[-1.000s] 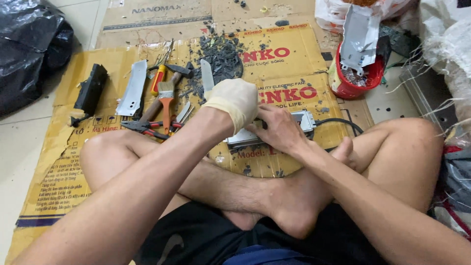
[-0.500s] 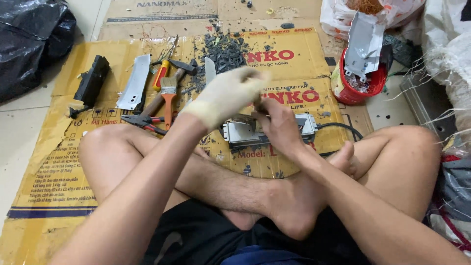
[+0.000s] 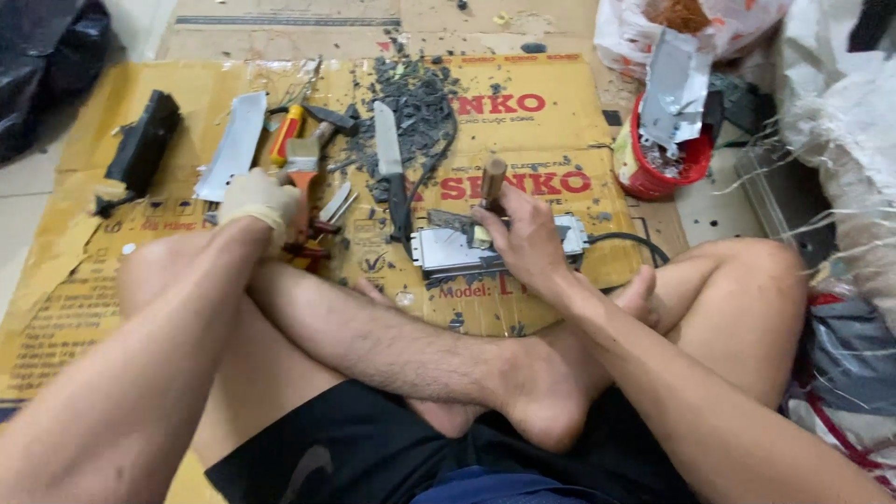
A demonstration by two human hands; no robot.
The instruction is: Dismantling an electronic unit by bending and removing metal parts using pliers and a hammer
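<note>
My right hand (image 3: 525,241) grips a wooden-handled tool (image 3: 492,179) that stands upright, its tip on a flat grey metal box (image 3: 448,250) lying on the cardboard in front of my crossed legs. A black cable (image 3: 627,241) runs out of the box's right end. My gloved left hand (image 3: 259,201) has reached left to the row of tools, and its fingers curl around the lower handle of an orange-handled hammer (image 3: 301,161). Red-handled pliers (image 3: 315,248) lie just under that hand.
A long knife (image 3: 389,154) and a heap of dark scraps (image 3: 417,103) lie beyond the box. Further left are a metal blade (image 3: 233,145), an orange screwdriver (image 3: 285,135) and a black part (image 3: 143,140). A red bucket (image 3: 665,173) holding scrap metal stands at right, beside white sacks (image 3: 840,140).
My left hand left the tool at the box and swung left to the hammer among the tools. My right hand now holds the wooden-handled tool alone.
</note>
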